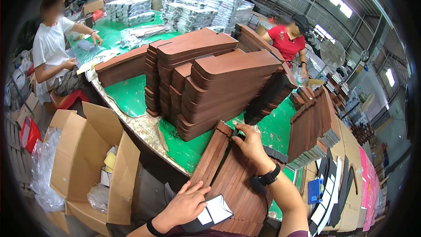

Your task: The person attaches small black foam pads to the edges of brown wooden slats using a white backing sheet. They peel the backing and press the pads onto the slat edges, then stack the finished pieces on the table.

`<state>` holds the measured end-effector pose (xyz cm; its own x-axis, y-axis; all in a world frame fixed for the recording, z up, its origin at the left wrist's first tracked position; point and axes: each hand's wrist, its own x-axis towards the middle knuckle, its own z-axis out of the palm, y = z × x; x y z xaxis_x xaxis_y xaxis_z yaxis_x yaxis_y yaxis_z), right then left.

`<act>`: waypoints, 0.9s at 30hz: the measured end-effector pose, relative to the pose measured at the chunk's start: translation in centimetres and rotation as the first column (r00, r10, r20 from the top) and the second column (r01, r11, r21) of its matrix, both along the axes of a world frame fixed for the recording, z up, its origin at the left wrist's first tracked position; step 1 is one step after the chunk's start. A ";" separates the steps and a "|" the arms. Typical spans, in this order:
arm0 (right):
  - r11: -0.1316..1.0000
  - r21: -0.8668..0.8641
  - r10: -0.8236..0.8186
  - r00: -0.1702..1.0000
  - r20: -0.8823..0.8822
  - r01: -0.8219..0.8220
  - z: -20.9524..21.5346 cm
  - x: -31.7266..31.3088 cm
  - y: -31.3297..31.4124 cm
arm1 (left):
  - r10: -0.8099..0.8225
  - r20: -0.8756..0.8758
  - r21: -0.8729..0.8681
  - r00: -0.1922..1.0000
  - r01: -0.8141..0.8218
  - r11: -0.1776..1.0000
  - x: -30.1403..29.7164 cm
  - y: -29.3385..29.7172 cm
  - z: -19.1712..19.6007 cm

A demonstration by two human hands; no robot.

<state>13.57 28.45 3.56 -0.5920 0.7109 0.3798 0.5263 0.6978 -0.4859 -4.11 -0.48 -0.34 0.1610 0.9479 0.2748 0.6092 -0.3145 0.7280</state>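
Flat reddish-brown folded boxes [232, 180], fanned

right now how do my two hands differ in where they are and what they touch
The left hand lies flat and near, on a small black-and-white folded piece; the right hand reaches farther out, fingers curled at the far end of the brown strips. The right wrist wears a black watch, the left a thin black band. Both rest over the same strip row.
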 end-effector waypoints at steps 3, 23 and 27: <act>0.999 -0.042 -0.008 0.999 0.046 0.010 -0.5 -0.8 0.0 | 0.003 0.014 0.011 1.000 -0.003 1.000 -0.1 0.0 -0.1; 0.999 -0.046 -0.024 0.998 0.055 0.026 -1.6 -1.3 0.5 | 0.013 0.031 -0.001 0.999 -0.013 1.000 -0.2 0.2 0.0; 0.997 -0.075 -0.031 0.997 0.071 0.036 -1.5 -1.3 0.3 | 0.011 0.026 0.003 1.000 -0.011 1.000 -0.1 0.3 0.1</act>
